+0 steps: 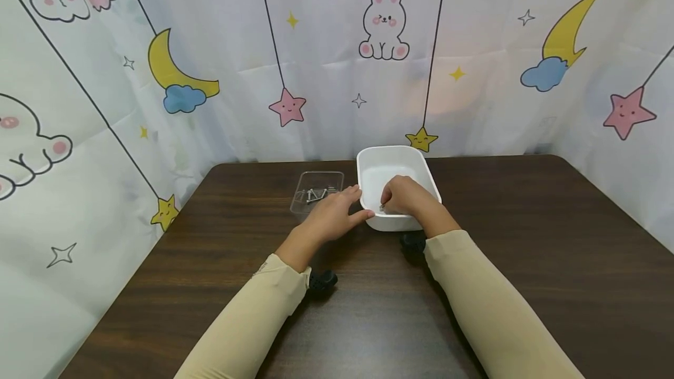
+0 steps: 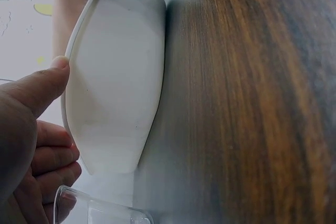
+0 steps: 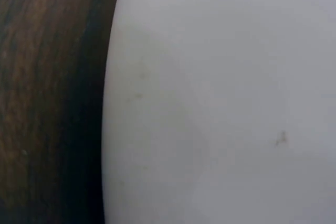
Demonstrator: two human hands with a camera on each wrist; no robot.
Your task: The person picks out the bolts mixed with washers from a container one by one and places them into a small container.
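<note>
A white plastic bin (image 1: 402, 224) stands toward the back of the table. My left hand (image 1: 332, 214) is at its near left corner, thumb on the rim and the other fingers against the outer side. The left wrist view shows this hand (image 2: 26, 129) beside the bin wall (image 2: 118, 77). Inside the bin, my right hand (image 1: 411, 199) has curled fingers. A small shiny metal piece (image 1: 382, 208) shows at its fingertips; its kind is too small to tell. In the right wrist view only the white bin wall (image 3: 220, 98) appears, the hand being out of sight.
Left of the bin is a clear plastic tray (image 1: 316, 174) holding several metal screws or bolts (image 1: 317, 195). My left hand partly covers it. The dark wooden table (image 1: 526, 238) meets a patterned curtain (image 1: 326, 133) at the back.
</note>
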